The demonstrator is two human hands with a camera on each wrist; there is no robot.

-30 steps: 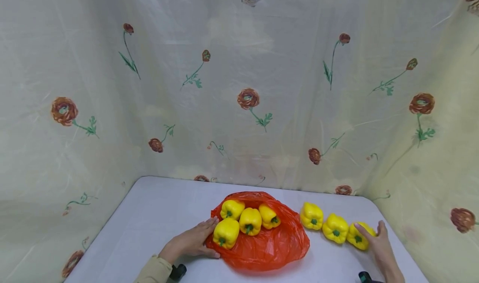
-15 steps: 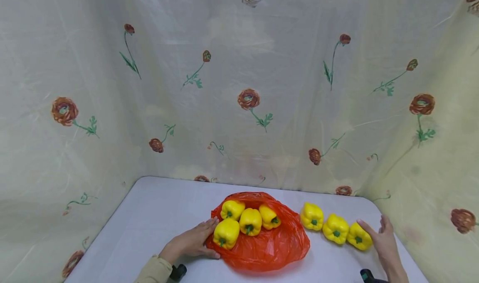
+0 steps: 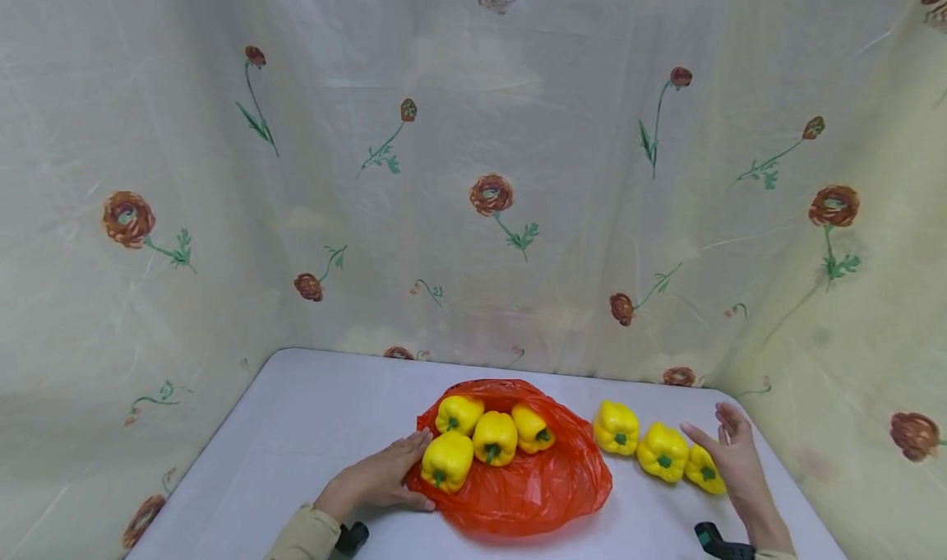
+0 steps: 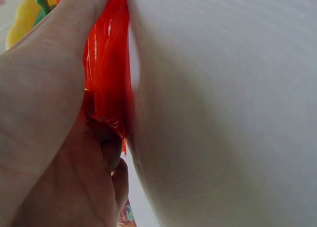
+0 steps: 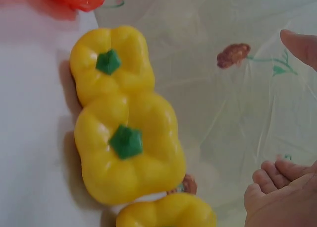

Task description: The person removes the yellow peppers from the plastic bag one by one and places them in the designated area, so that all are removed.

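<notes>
A red plastic bag (image 3: 533, 494) lies spread on the table with several yellow bell peppers (image 3: 447, 461) in its mouth. My left hand (image 3: 377, 478) holds the bag's left side, fingers at the back and thumb in front. The left wrist view shows red film (image 4: 111, 63) between thumb and curled fingers; some fingertips are hidden. Right of the bag, three yellow bell peppers (image 3: 663, 453) with green stems stand in a slanting row. Over the rightmost pepper (image 3: 703, 471), partly covering it, hovers my right hand (image 3: 743, 465), thumb spread from relaxed fingers, holding nothing.
A white table (image 3: 325, 404) carries everything, its right edge close beyond my right hand. Flower-printed curtains (image 3: 547, 132) hang behind it and at both sides. Dark wrist cameras (image 3: 351, 537) sit at both wrists.
My right hand first drew back from the rightmost pepper, then rose and swung left above it, covering part of it. My left hand, the bag and the peppers have stayed put.
</notes>
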